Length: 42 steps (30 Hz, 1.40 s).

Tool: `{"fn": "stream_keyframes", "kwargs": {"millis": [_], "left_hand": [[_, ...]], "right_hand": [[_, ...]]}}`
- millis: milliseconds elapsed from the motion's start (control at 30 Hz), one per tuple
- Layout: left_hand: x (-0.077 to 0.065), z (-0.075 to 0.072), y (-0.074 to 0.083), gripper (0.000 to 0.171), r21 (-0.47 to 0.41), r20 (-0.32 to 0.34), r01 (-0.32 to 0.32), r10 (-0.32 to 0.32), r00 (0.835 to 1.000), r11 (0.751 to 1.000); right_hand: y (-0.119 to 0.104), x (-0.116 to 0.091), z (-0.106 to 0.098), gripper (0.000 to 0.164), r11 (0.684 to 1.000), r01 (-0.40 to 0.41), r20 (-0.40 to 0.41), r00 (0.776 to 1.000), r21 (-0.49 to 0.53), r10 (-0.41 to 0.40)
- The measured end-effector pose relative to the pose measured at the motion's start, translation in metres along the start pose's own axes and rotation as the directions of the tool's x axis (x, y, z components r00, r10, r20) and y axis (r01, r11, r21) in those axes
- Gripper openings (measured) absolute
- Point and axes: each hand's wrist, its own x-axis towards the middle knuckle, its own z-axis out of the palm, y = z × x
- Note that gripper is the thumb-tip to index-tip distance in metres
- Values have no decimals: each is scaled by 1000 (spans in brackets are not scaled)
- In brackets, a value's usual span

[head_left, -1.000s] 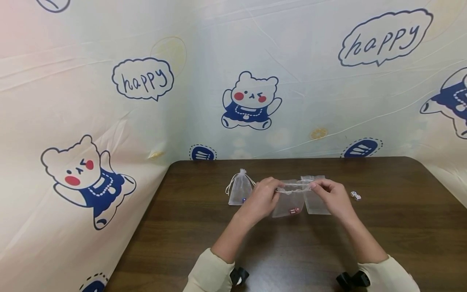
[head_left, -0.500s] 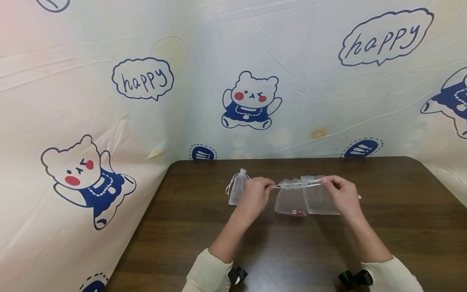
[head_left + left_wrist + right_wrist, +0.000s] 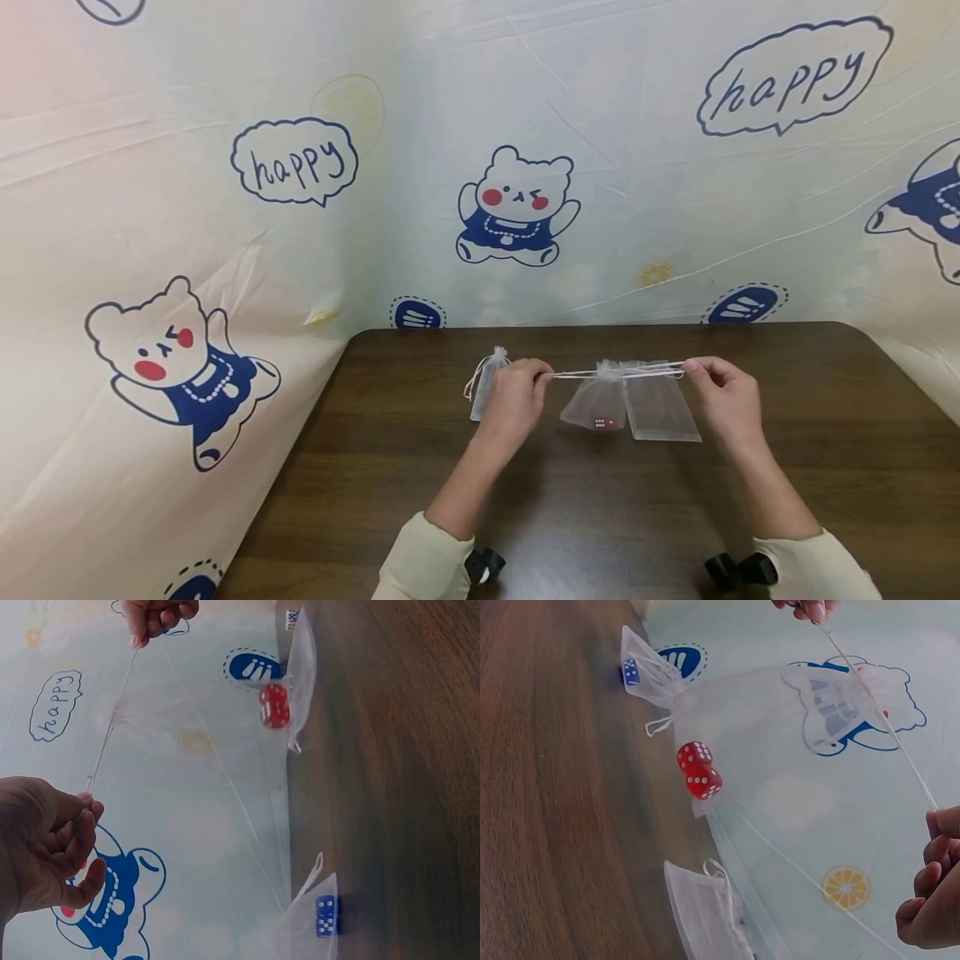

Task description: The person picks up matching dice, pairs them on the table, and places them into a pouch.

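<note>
A sheer white drawstring pouch [image 3: 583, 407] hangs between my hands, its neck gathered tight. At its bottom lie two red dice [image 3: 703, 781] with white dots. My left hand [image 3: 513, 404] pinches the white drawstrings [image 3: 105, 746] on one side. On the other side, my right hand [image 3: 729, 410] pinches the opposite ends, and the cords stretch taut between both hands. A flat sheer pouch [image 3: 663, 408] lies on the table just right of the hanging one. Behind my left hand stands another tied pouch [image 3: 487, 387], with blue dice [image 3: 325, 916] inside.
The dark wooden table [image 3: 600, 517] has its back edge against a printed cloth backdrop [image 3: 645, 167]. White dice [image 3: 291, 620] lie beyond the flat pouch in the left wrist view; my right hand hides them in the head view.
Both hands have moved apart, going from the pouch's rim to its drawstrings. The pouch's mouth has drawn together into a narrow neck, and the red dice have risen slightly with it.
</note>
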Motion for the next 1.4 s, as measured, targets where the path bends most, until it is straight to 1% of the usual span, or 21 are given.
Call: {"fn": "stream_keyframes", "kwargs": {"millis": [167, 367, 567, 933, 1200, 1400], "left_hand": [[0, 0, -1, 5, -7, -15, 26, -26, 1000, 1000], [-1, 0, 1, 5, 4, -40, 58, -58, 998, 998], [-1, -1, 2, 5, 2, -40, 87, -86, 995, 996], [-2, 1, 1, 4, 14, -65, 78, -77, 995, 997], [-4, 1, -2, 4, 10, -72, 74, -73, 995, 997], [-4, 1, -5, 5, 11, -76, 68, -67, 995, 998]], "right_hand": [[1, 1, -3, 35, 999, -26, -30, 999, 28, 27], [1, 2, -4, 33, 998, -59, -54, 997, 29, 61], [0, 3, -4, 30, 997, -68, -69, 995, 25, 70], [0, 2, -5, 31, 996, -84, -102, 991, 2, 84], [-1, 2, -4, 30, 996, -94, -102, 990, 3, 94], [1, 1, -4, 31, 993, -113, -87, 990, -21, 111]]}}
